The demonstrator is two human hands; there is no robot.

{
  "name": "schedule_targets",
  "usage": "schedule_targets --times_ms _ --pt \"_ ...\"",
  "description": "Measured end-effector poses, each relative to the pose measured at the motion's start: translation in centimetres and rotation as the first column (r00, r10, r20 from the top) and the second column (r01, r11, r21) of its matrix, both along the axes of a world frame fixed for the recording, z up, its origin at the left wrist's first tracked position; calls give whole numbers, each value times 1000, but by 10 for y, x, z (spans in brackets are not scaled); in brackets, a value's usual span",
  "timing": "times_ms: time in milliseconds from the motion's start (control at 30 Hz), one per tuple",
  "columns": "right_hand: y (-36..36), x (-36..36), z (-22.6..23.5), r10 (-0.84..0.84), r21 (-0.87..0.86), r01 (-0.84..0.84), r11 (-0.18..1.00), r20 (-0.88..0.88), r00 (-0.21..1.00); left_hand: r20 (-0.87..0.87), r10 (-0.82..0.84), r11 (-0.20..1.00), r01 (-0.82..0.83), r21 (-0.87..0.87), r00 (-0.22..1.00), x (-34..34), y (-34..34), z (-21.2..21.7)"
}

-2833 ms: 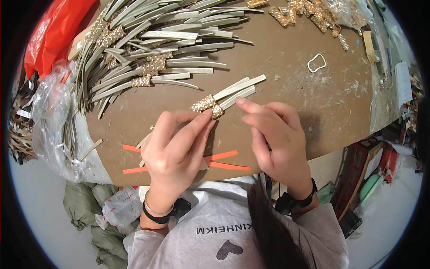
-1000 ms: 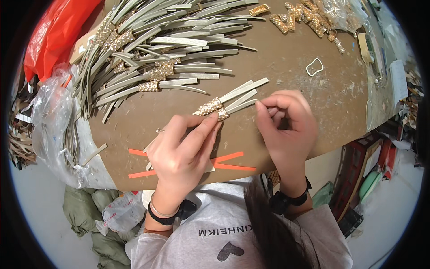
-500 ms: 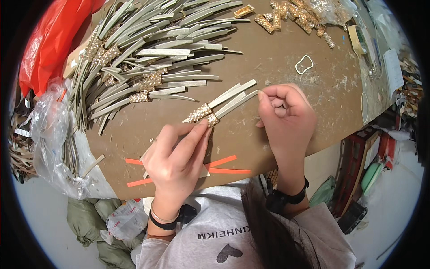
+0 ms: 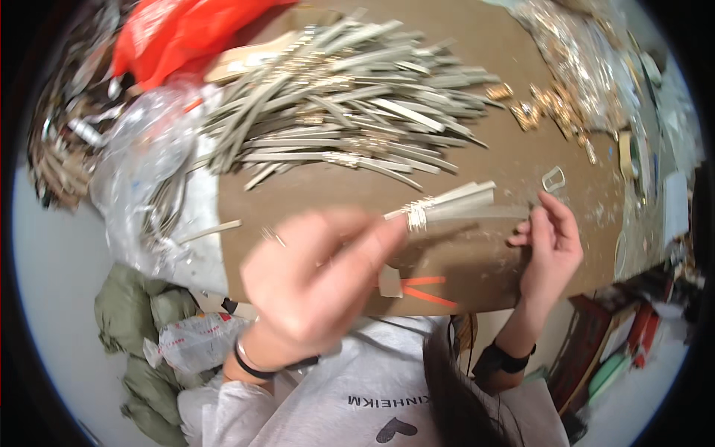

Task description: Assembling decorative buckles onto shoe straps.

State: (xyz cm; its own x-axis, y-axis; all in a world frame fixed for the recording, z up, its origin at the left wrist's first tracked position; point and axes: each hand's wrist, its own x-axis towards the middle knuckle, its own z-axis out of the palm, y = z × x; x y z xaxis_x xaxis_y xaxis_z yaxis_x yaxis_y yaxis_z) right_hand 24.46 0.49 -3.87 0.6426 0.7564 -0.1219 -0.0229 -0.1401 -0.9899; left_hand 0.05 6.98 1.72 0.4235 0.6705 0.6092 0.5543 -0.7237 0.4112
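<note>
My left hand, large and blurred by motion, pinches a glittery gold-silver sleeve on grey-beige straps. The straps stick out to the right of its fingertips, above the table. A faint, smeared strap runs from the sleeve toward my right hand. Its thumb and forefinger are closed at the strap's far end, and the other fingers are curled in. Under the left hand, orange strips and a small beige piece lie on the table, partly hidden by the hand.
Many sleeved straps are heaped at the back of the brown table. Loose gold sleeves and a clear plastic bag lie back right, a white loop near my right hand. Red plastic and clear plastic are at left.
The view has swung, so the table things sit further right. My left hand has risen, larger and blurred, with the sleeved straps. My right hand is further from the sleeve, and the strap between them smears.
</note>
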Motion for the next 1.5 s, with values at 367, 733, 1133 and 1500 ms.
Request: schedule_targets --times_ms 367,733,1133,1500 --pt "-7 -21 13 263 68 -276 959 162 951 -28 310 946 -305 107 950 -66 117 -6" --pt "-21 -4 4 248 11 -254 967 183 951 -559 544 494 -777 -390 626 -272 53 -7" --pt "-20 -35 16 304 -11 -313 950 276 912 -396 616 631 -727 -269 681 -275 75 -26" --pt "-19 -50 28 336 8 -351 936 276 901 -125 593 572 -525 -630 795 -253 49 -13"
